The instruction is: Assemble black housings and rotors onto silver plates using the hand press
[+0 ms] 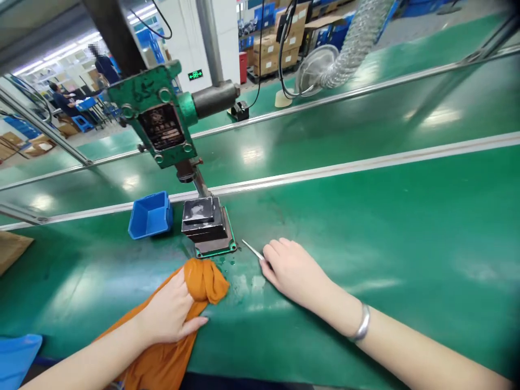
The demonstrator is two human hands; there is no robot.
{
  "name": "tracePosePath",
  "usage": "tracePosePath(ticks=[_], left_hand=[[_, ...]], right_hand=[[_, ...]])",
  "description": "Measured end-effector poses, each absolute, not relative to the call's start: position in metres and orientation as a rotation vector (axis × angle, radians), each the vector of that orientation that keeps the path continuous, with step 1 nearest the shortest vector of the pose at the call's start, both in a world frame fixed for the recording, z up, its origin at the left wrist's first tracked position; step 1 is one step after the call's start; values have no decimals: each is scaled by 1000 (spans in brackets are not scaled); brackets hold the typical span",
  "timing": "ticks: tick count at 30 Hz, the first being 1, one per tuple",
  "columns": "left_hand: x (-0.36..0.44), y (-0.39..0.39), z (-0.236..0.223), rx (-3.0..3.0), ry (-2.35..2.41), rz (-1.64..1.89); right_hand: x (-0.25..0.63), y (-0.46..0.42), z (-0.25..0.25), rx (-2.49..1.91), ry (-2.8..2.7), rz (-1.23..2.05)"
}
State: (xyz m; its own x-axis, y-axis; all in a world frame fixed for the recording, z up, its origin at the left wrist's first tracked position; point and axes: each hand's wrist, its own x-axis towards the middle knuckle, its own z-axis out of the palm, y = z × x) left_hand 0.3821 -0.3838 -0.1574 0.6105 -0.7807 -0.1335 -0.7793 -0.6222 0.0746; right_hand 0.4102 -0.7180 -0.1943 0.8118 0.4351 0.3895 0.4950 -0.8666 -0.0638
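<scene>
My left hand point(173, 314) is closed on a bunched orange cloth point(203, 280), pressing it on the green table just in front of the press base point(213, 245). My right hand point(294, 271) rests on the table to the right of the base, fingers curled over thin metal tweezers point(252, 249) whose tips point at the base. A silver bracelet point(361, 323) sits on that wrist. The small green bench press point(162, 122) stands over a dark metal block point(202, 216). Wet smears shine on the table between the cloth and my right hand.
A blue plastic bin point(150, 215) sits left of the press. A metal rail point(365, 162) runs across the green bench behind it. A flexible duct point(353, 43), a fan point(314, 67) and stacked cartons lie beyond. People work at the far left. Cardboard lies at the left edge.
</scene>
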Motion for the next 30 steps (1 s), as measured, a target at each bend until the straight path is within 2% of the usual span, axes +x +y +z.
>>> tracePosePath(ticks=[5,10,19,23,27,30], left_hand=[[403,-464,-162,2660,-1418,-230],[435,-528,-176,2652,-1359,-37],[474,-614,-195,2907,-894,124],[449,-580,-188,2779,-1102,124],[400,-474,-173,2548,-1447,45],[383,-406,-166,2675,-1236,58]], right_hand=[[435,-767,-204,-2944,-452,-601],[447,-802,-204,-2929,-90,-412],[444,-804,-211,-2831,-22,-414],[441,-807,-215,-2826,-14,-440],[441,-809,-219,-2810,-76,-424],[433,-814,-222,-2809,-149,-400]])
